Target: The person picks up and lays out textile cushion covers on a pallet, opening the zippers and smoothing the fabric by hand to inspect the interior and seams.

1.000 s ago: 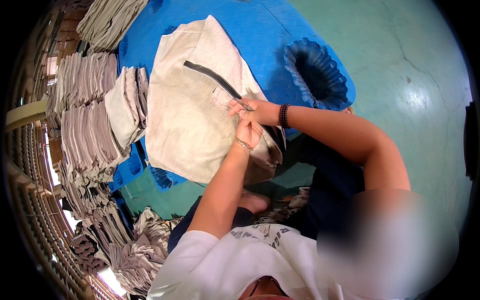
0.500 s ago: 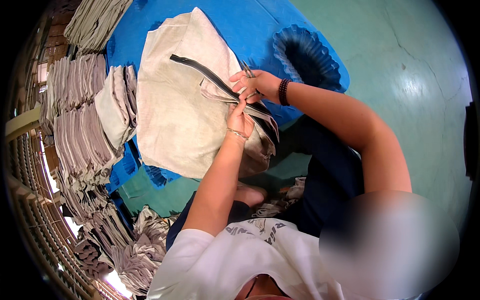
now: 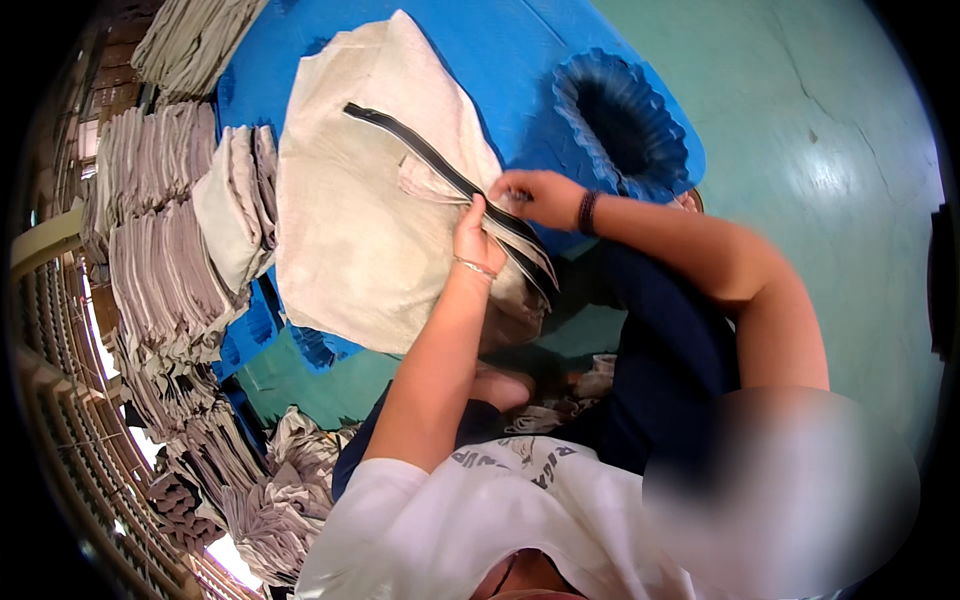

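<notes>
Left hand (image 3: 478, 235) and right hand (image 3: 540, 197) both pinch the black zipper (image 3: 440, 170) on beige fabric (image 3: 350, 240); fingertips are hidden in folds.

The cloth piece (image 3: 370, 220) now lies flatter and wider across the blue sheet (image 3: 520, 50) than a second ago. Both hands sit farther along the zipper (image 3: 440, 170): the left hand (image 3: 478, 238) presses beside it, the right hand (image 3: 535, 195) pinches it.
</notes>
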Tool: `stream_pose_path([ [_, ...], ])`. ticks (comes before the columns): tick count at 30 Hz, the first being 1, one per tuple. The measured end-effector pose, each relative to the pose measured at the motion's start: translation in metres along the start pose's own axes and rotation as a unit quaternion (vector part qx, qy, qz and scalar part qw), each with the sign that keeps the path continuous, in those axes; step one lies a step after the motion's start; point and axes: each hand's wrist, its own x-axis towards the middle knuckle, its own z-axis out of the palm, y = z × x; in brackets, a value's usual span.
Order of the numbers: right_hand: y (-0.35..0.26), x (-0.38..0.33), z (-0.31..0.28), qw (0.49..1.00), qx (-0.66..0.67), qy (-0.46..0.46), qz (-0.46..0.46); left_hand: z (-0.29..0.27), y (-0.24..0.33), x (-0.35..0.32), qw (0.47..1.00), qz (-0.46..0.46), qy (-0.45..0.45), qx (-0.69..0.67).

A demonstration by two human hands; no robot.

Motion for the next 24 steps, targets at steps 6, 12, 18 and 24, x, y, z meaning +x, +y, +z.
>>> stream_pose_path([
  [6,-0.020,-0.023,0.005,0.982,-0.175,-0.070,0.028,0.044,0.034,-0.032,0.965,0.055,0.090,0.239],
  [12,-0.020,-0.016,0.020,0.961,-0.242,-0.129,0.026,0.064,0.089,-0.027,0.883,0.269,0.207,0.323],
  [18,-0.013,-0.014,0.026,0.940,-0.301,-0.158,0.010,0.083,0.138,0.032,0.857,0.306,0.201,0.363],
  [24,-0.015,-0.019,0.025,0.940,-0.301,-0.161,-0.003,0.091,0.155,0.053,0.851,0.244,0.212,0.414],
])
